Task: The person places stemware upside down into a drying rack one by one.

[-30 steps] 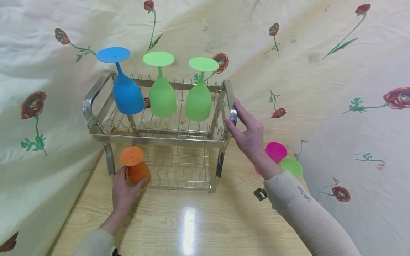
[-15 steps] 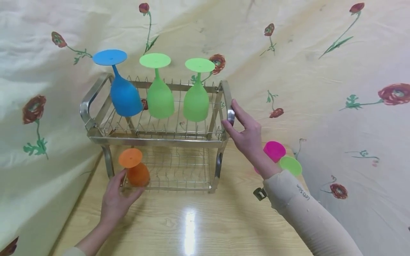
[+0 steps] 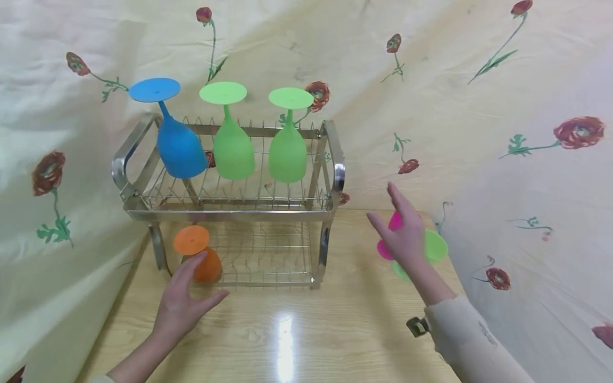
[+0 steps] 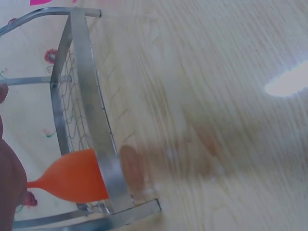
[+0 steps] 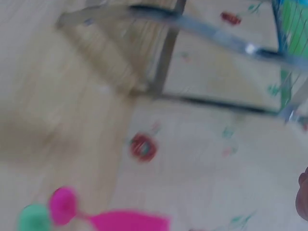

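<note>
An orange goblet [image 3: 208, 267] stands upside down at the left end of the lower shelf of a metal dish rack [image 3: 230, 215]. My left hand [image 3: 179, 306] is just in front of it, thumb and fingers spread, fingertips overlapping the goblet in the head view. In the left wrist view the orange goblet [image 4: 77, 177] rests rim down behind the front rail. My right hand [image 3: 404, 234], fingers extended, is off the rack's right side, over a pink goblet [image 3: 384, 250] and a green goblet [image 3: 436, 247] on the table, partly hiding both.
On the upper shelf a blue goblet [image 3: 181, 149] and two green ones, a middle goblet [image 3: 233, 151] and a right goblet [image 3: 288, 154], stand upside down. Flowered cloth [image 3: 364, 80] hangs behind and beside the wooden table [image 3: 249, 340].
My left hand has let go of the orange goblet and drawn back toward me. My right hand has left the rack's side handle and moved right, to the pink and green goblets.
</note>
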`<control>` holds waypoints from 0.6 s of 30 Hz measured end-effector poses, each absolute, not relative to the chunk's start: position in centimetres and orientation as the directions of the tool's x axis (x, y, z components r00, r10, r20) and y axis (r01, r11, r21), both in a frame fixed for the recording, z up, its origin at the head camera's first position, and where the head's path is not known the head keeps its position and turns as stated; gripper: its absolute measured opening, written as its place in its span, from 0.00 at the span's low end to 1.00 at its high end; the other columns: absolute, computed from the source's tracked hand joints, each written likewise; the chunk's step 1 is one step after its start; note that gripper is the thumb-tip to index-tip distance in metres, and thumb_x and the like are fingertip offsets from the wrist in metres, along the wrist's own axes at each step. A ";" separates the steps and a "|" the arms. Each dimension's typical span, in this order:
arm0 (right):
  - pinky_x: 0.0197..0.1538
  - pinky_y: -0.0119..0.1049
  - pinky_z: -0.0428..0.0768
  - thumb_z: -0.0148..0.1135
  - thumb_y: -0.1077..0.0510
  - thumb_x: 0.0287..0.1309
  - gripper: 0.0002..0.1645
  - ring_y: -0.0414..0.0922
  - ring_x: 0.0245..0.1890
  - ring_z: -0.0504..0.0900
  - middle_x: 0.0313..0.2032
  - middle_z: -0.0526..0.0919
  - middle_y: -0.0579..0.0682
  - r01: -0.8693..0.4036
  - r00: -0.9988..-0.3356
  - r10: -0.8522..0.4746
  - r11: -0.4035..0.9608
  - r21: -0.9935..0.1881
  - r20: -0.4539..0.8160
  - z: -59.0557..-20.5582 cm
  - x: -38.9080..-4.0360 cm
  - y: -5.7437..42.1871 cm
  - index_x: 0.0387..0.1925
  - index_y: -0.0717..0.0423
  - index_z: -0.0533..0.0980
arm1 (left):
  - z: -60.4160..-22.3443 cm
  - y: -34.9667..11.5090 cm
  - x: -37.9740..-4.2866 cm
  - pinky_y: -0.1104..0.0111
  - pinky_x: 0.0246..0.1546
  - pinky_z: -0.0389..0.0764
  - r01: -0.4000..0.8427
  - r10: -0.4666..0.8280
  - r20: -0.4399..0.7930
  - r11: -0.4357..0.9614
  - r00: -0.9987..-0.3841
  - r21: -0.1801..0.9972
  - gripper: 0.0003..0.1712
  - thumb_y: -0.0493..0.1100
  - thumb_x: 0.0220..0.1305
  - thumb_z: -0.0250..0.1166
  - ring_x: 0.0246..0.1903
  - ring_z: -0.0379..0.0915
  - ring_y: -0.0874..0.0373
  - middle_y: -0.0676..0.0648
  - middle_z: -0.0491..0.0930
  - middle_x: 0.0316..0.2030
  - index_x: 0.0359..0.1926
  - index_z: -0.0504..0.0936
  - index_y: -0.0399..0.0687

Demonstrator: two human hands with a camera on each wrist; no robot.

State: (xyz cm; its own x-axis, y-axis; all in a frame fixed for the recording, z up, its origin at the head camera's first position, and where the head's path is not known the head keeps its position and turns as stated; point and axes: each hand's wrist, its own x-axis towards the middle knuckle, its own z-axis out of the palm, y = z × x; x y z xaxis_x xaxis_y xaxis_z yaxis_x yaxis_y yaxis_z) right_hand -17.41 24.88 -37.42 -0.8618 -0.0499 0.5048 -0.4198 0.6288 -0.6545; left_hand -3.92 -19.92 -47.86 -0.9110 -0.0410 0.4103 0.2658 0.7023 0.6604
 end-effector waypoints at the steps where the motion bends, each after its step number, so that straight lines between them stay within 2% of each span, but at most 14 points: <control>1: 0.79 0.58 0.67 0.76 0.57 0.65 0.51 0.60 0.78 0.66 0.79 0.67 0.56 -0.370 -0.886 -0.033 0.650 -0.664 0.462 -37.8 -17.1 25.9 0.83 0.53 0.61 | -47.8 -19.8 -4.1 0.89 0.67 0.56 0.271 -0.032 0.408 0.698 -0.912 0.663 0.58 0.43 0.41 0.91 0.66 0.74 0.40 0.39 0.76 0.69 0.73 0.73 0.41; 3: 0.79 0.67 0.62 0.75 0.51 0.67 0.55 0.62 0.81 0.60 0.82 0.61 0.55 -0.262 -0.932 0.007 0.679 -0.686 0.362 -38.5 -16.3 28.0 0.85 0.49 0.54 | -47.6 -19.7 -4.3 0.84 0.68 0.61 0.274 -0.020 0.399 0.696 -0.917 0.664 0.57 0.44 0.41 0.91 0.66 0.74 0.41 0.40 0.76 0.69 0.73 0.74 0.41; 5: 0.79 0.72 0.56 0.74 0.45 0.68 0.60 0.63 0.83 0.52 0.84 0.53 0.55 -0.162 -0.962 0.047 0.693 -0.702 0.268 -39.2 -15.5 30.0 0.87 0.46 0.47 | -47.5 -19.5 -4.5 0.71 0.70 0.72 0.280 -0.007 0.392 0.689 -0.920 0.669 0.57 0.45 0.41 0.91 0.66 0.74 0.41 0.40 0.76 0.70 0.73 0.74 0.41; 7: 0.78 0.74 0.53 0.74 0.43 0.67 0.64 0.64 0.84 0.48 0.85 0.48 0.56 -0.091 -0.972 0.094 0.701 -0.707 0.218 -40.0 -14.9 31.9 0.88 0.47 0.42 | -47.4 -19.3 -4.7 0.54 0.67 0.80 0.281 0.005 0.380 0.681 -0.925 0.676 0.57 0.45 0.42 0.91 0.66 0.74 0.40 0.39 0.75 0.70 0.73 0.74 0.42; 9: 0.79 0.74 0.49 0.74 0.42 0.67 0.67 0.65 0.84 0.44 0.86 0.44 0.58 -0.031 -0.973 0.142 0.704 -0.710 0.183 -41.0 -14.2 33.6 0.87 0.49 0.38 | -47.3 -19.1 -4.9 0.37 0.60 0.81 0.280 0.019 0.361 0.669 -0.932 0.688 0.56 0.46 0.43 0.91 0.67 0.73 0.38 0.39 0.74 0.71 0.73 0.73 0.44; 10: 0.79 0.74 0.49 0.75 0.42 0.66 0.68 0.65 0.84 0.43 0.86 0.42 0.59 -0.003 -0.972 0.166 0.702 -0.713 0.168 -41.4 -13.9 34.3 0.87 0.51 0.37 | -47.3 -19.1 -5.0 0.34 0.59 0.80 0.279 0.027 0.349 0.660 -0.937 0.697 0.56 0.47 0.43 0.90 0.67 0.72 0.37 0.39 0.74 0.71 0.73 0.73 0.45; 13: 0.80 0.73 0.47 0.74 0.41 0.66 0.72 0.67 0.84 0.40 0.86 0.37 0.62 0.076 -0.968 0.225 0.691 -0.719 0.114 -42.8 -13.3 36.2 0.87 0.53 0.33 | -47.2 -18.8 -5.3 0.30 0.60 0.77 0.268 0.049 0.314 0.653 -0.948 0.708 0.56 0.49 0.45 0.90 0.69 0.70 0.37 0.40 0.74 0.71 0.74 0.72 0.47; 18: 0.80 0.72 0.44 0.76 0.39 0.64 0.78 0.69 0.83 0.35 0.85 0.30 0.64 0.151 -0.966 0.256 0.660 -0.736 0.031 -44.5 -13.0 38.1 0.85 0.55 0.26 | -47.2 -18.1 -5.9 0.30 0.61 0.76 0.277 0.080 0.296 0.635 -0.952 0.721 0.56 0.49 0.45 0.90 0.68 0.71 0.36 0.40 0.75 0.71 0.74 0.73 0.45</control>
